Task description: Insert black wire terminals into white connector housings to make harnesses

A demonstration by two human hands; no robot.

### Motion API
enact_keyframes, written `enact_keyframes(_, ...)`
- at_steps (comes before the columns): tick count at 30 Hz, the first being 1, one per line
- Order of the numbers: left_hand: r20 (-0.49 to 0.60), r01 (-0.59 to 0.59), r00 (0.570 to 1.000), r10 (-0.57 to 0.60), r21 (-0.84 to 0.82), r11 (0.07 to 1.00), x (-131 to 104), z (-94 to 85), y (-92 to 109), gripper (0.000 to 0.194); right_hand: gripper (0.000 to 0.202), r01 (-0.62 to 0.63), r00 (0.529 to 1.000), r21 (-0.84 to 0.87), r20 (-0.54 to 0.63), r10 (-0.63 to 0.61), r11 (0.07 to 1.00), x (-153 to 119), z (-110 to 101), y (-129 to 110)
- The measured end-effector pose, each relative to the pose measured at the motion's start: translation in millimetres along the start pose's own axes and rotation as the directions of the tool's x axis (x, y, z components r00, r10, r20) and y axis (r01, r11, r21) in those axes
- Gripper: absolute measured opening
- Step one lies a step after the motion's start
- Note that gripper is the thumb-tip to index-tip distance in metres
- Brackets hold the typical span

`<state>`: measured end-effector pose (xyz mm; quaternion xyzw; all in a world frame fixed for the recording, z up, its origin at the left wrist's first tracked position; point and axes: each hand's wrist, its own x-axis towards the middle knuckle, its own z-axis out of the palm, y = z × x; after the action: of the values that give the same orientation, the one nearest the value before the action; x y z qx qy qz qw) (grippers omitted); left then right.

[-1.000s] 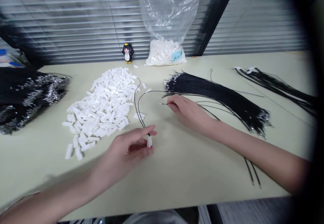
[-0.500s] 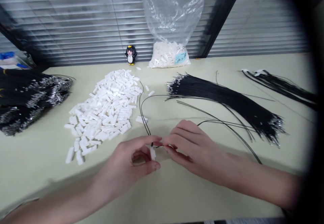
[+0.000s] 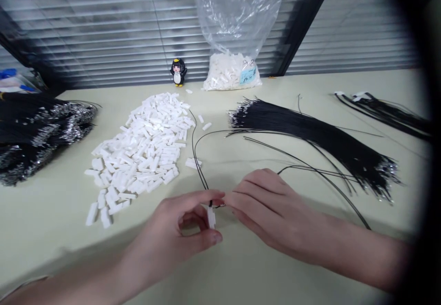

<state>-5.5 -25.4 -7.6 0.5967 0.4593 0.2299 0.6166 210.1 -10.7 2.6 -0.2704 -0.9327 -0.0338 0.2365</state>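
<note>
Between the thumb and fingers of my left hand [image 3: 182,227] is a small white connector [image 3: 211,217], held upright. Thin black wires [image 3: 201,174] run up from its top and curve away over the table. Just to the right, my right hand [image 3: 272,204] pinches a short black wire with a metallic tip [image 3: 219,206] beside the connector. The fingertips of both hands nearly touch, and those of my right hand are partly hidden.
A pile of white connectors [image 3: 144,144] lies left on the table [image 3: 220,273]. Black wire bundles lie right [image 3: 310,135] and far left [image 3: 44,130]. At the back stand a penguin figurine [image 3: 178,73] and a clear bag of white pieces [image 3: 223,73].
Both hands, with the connector and wire, sit slightly lower and further right in view. The grips look the same, and the whole view has shifted a little.
</note>
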Motion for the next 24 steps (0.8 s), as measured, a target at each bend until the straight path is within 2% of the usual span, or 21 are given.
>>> enact_keyframes(11, 0.011, 0.033, 0.999, -0.033, 0.008, 0.999, -0.3, 1.2, 3.4, 0.043, 0.024, 0.137, 0.99, -0.149, 0.001, -0.138, 0.979, 1.7, -5.1, -1.8)
enact_keyframes(17, 0.017, 0.024, 1.0, -0.024, 0.009, 1.0, -1.7, 1.6, 0.2, 0.044, 0.025, 0.212, 0.967, -0.296, -0.076, -0.245, 0.931, -2.3, -3.1, -0.5)
enact_keyframes(20, 0.023, 0.033, 0.999, -0.034, 0.026, 0.999, -2.0, 1.7, -1.3, 0.045, 0.022, 0.252, 0.946, -0.302, -0.122, -0.3, 0.919, -2.9, -1.2, 0.9)
enact_keyframes(24, 0.044, 0.036, 0.998, -0.037, 0.044, 0.998, -2.2, 1.6, -1.8, 0.046, 0.021, 0.257, 0.944, -0.289, -0.127, -0.303, 0.922, -1.0, -0.7, 1.7)
